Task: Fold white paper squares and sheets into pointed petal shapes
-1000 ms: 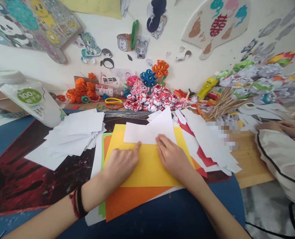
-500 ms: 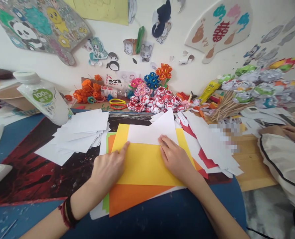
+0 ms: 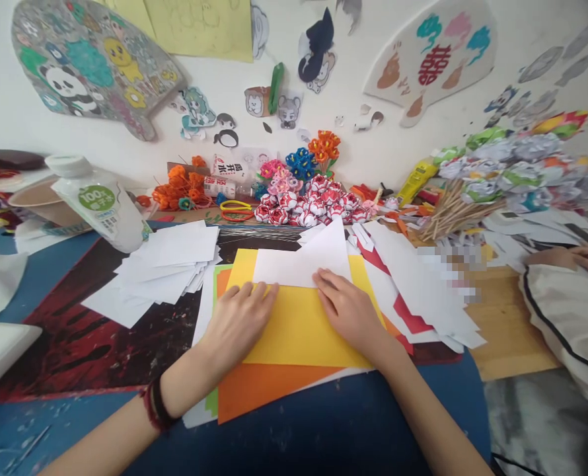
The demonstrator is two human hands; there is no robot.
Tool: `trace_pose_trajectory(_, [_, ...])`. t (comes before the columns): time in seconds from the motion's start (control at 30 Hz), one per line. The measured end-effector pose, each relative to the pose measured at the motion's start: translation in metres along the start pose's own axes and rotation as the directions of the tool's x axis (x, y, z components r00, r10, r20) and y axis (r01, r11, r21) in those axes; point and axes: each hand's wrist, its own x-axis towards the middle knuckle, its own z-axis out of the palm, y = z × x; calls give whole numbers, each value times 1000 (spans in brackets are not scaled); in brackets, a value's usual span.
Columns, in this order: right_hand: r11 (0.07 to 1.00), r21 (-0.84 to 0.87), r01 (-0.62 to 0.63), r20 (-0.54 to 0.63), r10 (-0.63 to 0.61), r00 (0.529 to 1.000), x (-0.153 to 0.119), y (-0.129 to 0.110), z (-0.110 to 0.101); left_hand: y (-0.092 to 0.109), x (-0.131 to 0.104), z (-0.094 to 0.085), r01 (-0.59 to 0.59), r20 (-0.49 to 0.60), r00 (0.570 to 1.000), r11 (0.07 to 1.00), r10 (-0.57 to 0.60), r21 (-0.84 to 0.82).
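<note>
A white sheet of paper (image 3: 294, 264) with a straight near edge and a raised pointed corner at its far right lies on a yellow sheet (image 3: 298, 327). My left hand (image 3: 239, 320) rests palm down, fingertips at the left part of the white paper's near edge. Over on the right, my right hand (image 3: 351, 311) lies with its fingertips on the same edge. Both hands are open, fingers stretched out and pressing the paper without gripping it. Beneath the yellow sheet are an orange sheet (image 3: 274, 390) and, at the left, green and white sheets, partly covered.
White paper pieces (image 3: 170, 258) are piled at left, with longer white strips (image 3: 417, 284) at right. Behind stand paper flowers (image 3: 314, 201) and a tilted white bottle (image 3: 98, 201). Flowers on sticks (image 3: 502, 172) lie at right. Another person's sleeve (image 3: 566, 317) is at the right edge.
My left hand has slid right along the white paper's near edge, its pointing finger now joined by the other fingers laid flat. My right hand has barely moved. The view has shifted slightly.
</note>
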Motion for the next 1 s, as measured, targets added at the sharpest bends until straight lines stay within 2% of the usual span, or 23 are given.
trace_pose_trajectory(0.1, [992, 129, -6, 1, 6, 1000, 1, 12, -3, 2, 32, -1, -193, -65, 981, 967, 184, -164])
trace_pose_trajectory(0.13, [987, 158, -6, 2, 5, 1000, 1, 16, -4, 3, 42, 0, -207, -59, 978, 945, 198, -252])
trace_pose_trajectory(0.17, [984, 179, -4, 4, 4, 1000, 2, 18, -5, 3, 52, 2, -168, -30, 985, 916, 169, -365])
trace_pose_trajectory(0.23, [980, 200, -14, 10, 12, 1000, 5, 21, -7, 4, 70, 8, 24, 83, 996, 826, 28, -564])
trace_pose_trajectory(0.3, [978, 205, -36, 33, 30, 999, 10, 22, -10, 3, 84, 13, 174, 190, 980, 741, -63, -648])
trace_pose_trajectory(0.37, [979, 195, -63, 63, 52, 997, 16, 23, -14, 0, 95, 17, 228, 264, 963, 692, -56, -685])
trace_pose_trajectory(0.53, [983, 164, -80, 84, 67, 994, 20, 25, -17, -8, 109, 22, 308, 407, 911, 553, 63, -774])
trace_pose_trajectory(0.8, [992, 117, -44, 63, 37, 997, 16, 25, -13, -13, 112, 24, 430, 515, 852, 430, 98, -794])
trace_pose_trajectory(1.0, [990, 126, -56, 72, 47, 996, 16, 25, -14, -22, 107, 21, 457, 530, 842, 387, 103, -801])
